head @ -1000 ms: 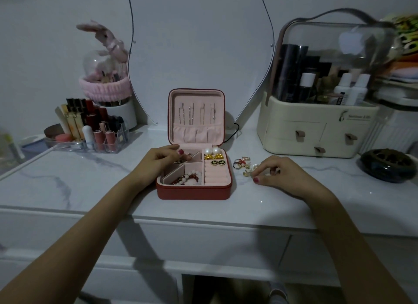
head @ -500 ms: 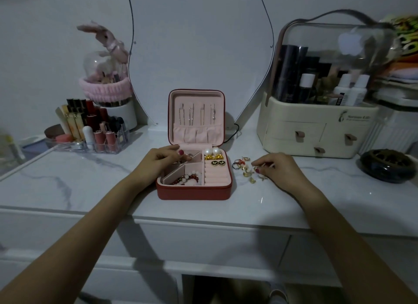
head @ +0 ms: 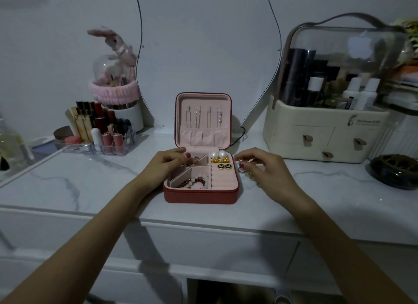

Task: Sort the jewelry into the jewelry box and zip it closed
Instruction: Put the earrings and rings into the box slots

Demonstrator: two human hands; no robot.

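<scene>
- The fingers of the right hand (head: 260,168) are curled and pinch small jewelry pieces (head: 243,165) — rings and gold bits — just beside the right edge of the jewelry box (head: 201,194), at 3 o'clock from it.
- The fingers of the left hand (head: 168,165) are bent together over the back-left compartment of the box, at 10 o'clock from its middle; if they hold something I cannot tell.
- The box is open on the table (head: 90,190), its lid (head: 203,118) upright at 12 o'clock with thin chains hanging inside.
- Inside the box: two pearl earrings (head: 218,154) at the back, gold studs and black round earrings in front of them, a beaded bracelet (head: 195,181) in the front-left compartment.
- At 10 o'clock from the box stands a clear lipstick organizer (head: 101,136); at 2 o'clock — a cream cosmetic case (head: 323,134).
</scene>
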